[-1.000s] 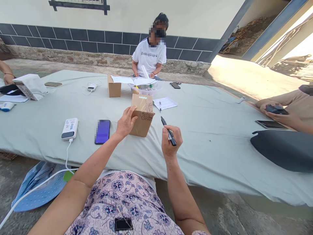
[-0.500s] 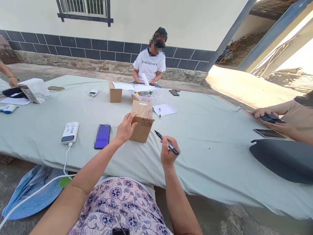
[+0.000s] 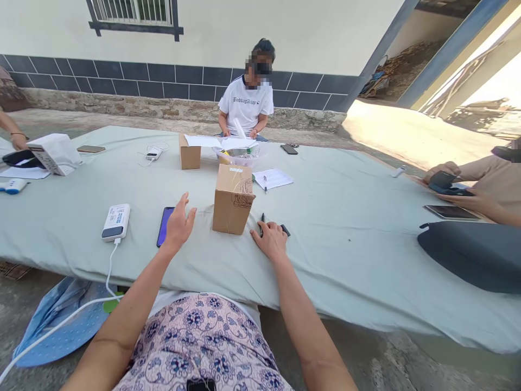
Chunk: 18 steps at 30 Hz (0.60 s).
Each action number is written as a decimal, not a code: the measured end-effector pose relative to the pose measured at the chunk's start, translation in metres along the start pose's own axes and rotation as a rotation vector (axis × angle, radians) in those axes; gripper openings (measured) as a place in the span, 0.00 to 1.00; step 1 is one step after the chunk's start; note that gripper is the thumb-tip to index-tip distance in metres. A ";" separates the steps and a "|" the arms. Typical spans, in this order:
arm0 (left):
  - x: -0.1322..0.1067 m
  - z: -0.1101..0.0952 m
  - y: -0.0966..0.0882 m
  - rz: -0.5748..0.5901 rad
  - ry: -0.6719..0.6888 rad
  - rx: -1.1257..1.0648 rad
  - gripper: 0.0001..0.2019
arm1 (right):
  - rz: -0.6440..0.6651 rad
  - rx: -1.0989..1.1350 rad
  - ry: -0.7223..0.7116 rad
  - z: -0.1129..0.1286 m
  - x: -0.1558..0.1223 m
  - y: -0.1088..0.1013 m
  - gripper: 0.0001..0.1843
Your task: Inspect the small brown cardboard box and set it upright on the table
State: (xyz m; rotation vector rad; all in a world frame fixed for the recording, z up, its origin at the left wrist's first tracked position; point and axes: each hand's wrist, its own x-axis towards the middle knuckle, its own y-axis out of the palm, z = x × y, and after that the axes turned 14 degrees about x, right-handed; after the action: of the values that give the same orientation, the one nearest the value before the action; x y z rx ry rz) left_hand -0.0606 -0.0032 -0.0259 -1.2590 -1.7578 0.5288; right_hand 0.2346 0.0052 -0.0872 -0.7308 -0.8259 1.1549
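Observation:
A brown cardboard box [image 3: 228, 210] with black scribbles stands on the cloth-covered table, between my hands and touched by neither. My left hand [image 3: 178, 224] is raised to its left, fingers apart, and partly hides a phone [image 3: 163, 225] with a lit purple-blue screen. To the right of the box, my right hand [image 3: 271, 239] rests low on the cloth with its fingers spread. Beneath these fingers lies a black marker pen [image 3: 262, 218], mostly covered. Another black piece [image 3: 285, 230] shows beside the hand; whether it belongs to the marker I cannot tell.
A white power bank [image 3: 116, 221] with a cable lies left. Farther back are a second cardboard box [image 3: 190, 157], a clear basin [image 3: 244, 161] and a paper sheet [image 3: 274, 178] with a pen. People sit around the table. A dark cap-like item [image 3: 468, 252] lies right.
My left hand has let go of the box and moved left, in front of the phone. My right hand has lowered the marker onto the cloth and spread its fingers.

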 end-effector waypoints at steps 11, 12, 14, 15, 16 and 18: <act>-0.028 0.077 -0.027 0.261 -0.376 0.546 0.24 | -0.014 0.076 0.009 -0.005 0.000 0.002 0.25; -0.028 0.075 -0.024 0.263 -0.379 0.495 0.22 | -0.015 0.087 0.009 -0.006 0.000 0.002 0.25; -0.024 0.072 -0.019 0.254 -0.402 0.413 0.20 | -0.021 0.112 0.009 -0.008 0.000 0.003 0.25; -0.022 0.070 -0.017 0.251 -0.420 0.384 0.19 | -0.025 0.127 0.010 -0.009 0.000 0.003 0.25; -0.018 0.070 -0.015 0.248 -0.440 0.363 0.19 | -0.030 0.145 0.012 -0.010 0.000 0.003 0.25; -0.012 0.069 -0.012 0.242 -0.481 0.324 0.17 | -0.045 0.187 0.017 -0.013 0.002 0.005 0.25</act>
State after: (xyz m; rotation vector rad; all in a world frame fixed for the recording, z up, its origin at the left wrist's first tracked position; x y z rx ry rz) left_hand -0.1240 -0.0086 -0.0575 -1.1794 -1.8080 1.2897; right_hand 0.2436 0.0069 -0.0974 -0.5642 -0.7055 1.1668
